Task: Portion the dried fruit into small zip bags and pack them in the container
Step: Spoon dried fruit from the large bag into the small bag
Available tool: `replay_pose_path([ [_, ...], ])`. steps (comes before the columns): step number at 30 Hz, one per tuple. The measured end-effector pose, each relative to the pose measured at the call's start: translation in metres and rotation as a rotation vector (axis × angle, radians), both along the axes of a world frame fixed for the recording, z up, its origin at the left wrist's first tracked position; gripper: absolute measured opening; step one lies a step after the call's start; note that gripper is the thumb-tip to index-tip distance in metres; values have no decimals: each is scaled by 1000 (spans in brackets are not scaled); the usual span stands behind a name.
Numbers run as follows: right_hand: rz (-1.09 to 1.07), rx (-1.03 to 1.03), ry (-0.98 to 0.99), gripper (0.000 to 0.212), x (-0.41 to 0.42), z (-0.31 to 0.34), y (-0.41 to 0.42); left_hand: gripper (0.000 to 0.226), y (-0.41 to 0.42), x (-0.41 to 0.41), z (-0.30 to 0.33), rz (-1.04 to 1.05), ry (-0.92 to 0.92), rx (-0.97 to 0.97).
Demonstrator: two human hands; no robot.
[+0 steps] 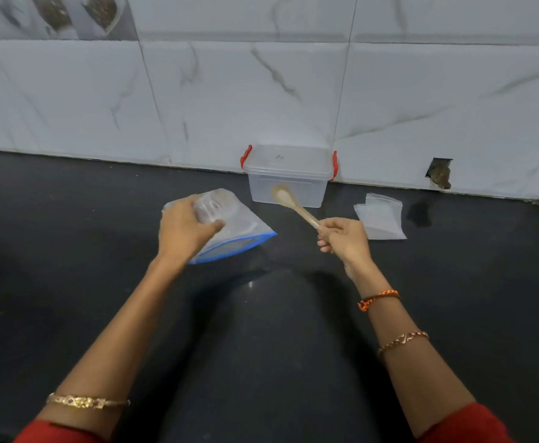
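Observation:
A large clear zip bag with a blue seal (236, 233) lies on the dark counter (69, 251). Over its far end my left hand (185, 230) grips a small clear zip bag (212, 206). My right hand (344, 238) holds the handle of a wooden spoon (290, 201), its bowl raised toward the container. The clear plastic container (289, 175), lid on with red side clips, stands against the wall behind the spoon. No dried fruit shows plainly in the large bag or on the spoon.
A stack of small clear zip bags (380, 215) lies right of the container, with a dark stain (420, 214) beside it. The marble-tiled wall (261, 91) has a broken hole (439, 172) at its base on the right.

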State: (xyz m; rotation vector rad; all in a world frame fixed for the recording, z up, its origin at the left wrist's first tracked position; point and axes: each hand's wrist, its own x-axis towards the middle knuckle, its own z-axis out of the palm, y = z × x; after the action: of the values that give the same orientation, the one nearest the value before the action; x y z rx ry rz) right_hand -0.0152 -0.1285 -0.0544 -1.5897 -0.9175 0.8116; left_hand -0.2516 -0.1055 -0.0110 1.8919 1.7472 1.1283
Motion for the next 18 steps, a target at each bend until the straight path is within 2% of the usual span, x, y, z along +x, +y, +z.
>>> replay_pose_path([
  [3, 263, 42, -10, 13, -18, 14, -8, 25, 8, -20, 7, 43, -90, -62],
  [6, 395, 20, -225, 13, -28, 15, -12, 22, 11, -31, 10, 43, -112, -116],
  [8, 370, -14, -375, 10, -31, 8, -12, 29, 11, -32, 7, -17, -39, -191],
  [12, 240, 5, -495, 10, -38, -6, -13, 41, 7, -26, -11, -128, 245, -266],
  [15, 147, 20, -504, 10, -41, -9, -13, 37, 5, -21, -22, -192, 291, -244],
  [18, 57, 22, -492, 10, -46, -5, -12, 21, 5, -16, -28, -147, 377, -137],
])
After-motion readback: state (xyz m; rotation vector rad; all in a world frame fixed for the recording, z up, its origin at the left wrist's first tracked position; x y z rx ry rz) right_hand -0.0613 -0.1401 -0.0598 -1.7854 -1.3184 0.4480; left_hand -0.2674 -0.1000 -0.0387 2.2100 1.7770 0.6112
